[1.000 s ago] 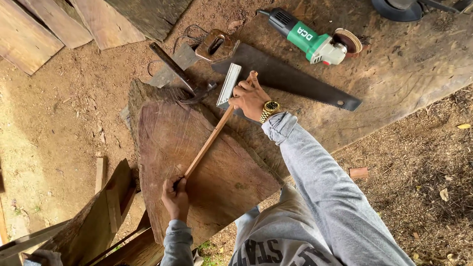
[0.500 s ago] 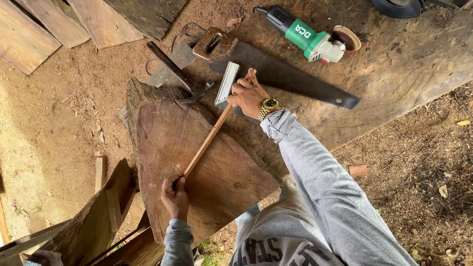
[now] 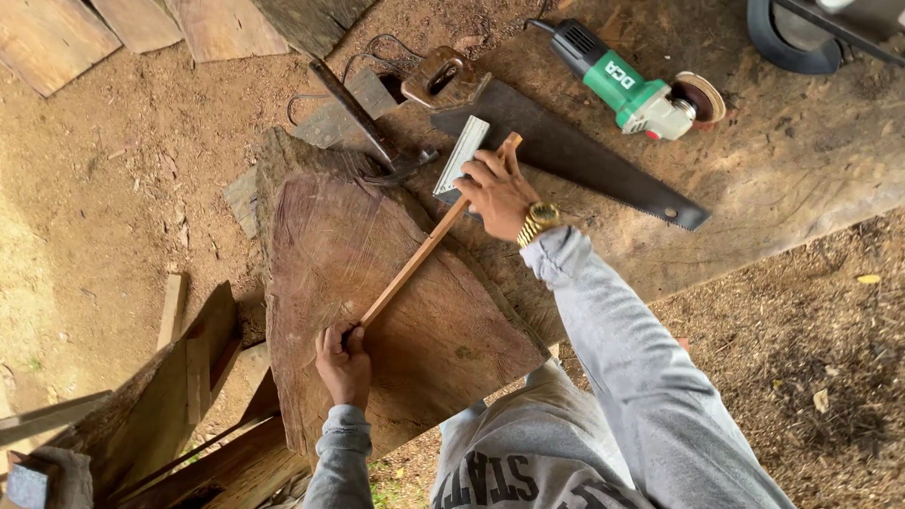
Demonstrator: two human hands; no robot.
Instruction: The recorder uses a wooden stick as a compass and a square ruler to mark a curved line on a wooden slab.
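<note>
A thin, straight wooden strip (image 3: 429, 245), light reddish-brown, lies diagonally across a rough, roughly triangular wood slab (image 3: 330, 245). The left hand (image 3: 344, 363) is closed over the strip's near end, pressing it to the slab; whether it also holds a small tool there cannot be told. The right hand (image 3: 500, 188), a gold wristwatch (image 3: 539, 219) at its wrist, grips the far end, fingers wrapped around it.

The slab rests partly on a broad, weathered plank surface (image 3: 773, 141) and overhangs bare, sawdust-strewn earth (image 3: 113, 217). The setting looks open-air, with wood chips and dry litter on the ground at right.

Just beyond the right hand lie a small pale ruled block (image 3: 462, 154), a black handsaw (image 3: 584, 160) with a wooden handle, and a dark hammer (image 3: 363, 118) touching the slab's far edge. A green angle grinder (image 3: 641, 92) sits farther off. Loose boards (image 3: 189, 386) lean at lower left.
</note>
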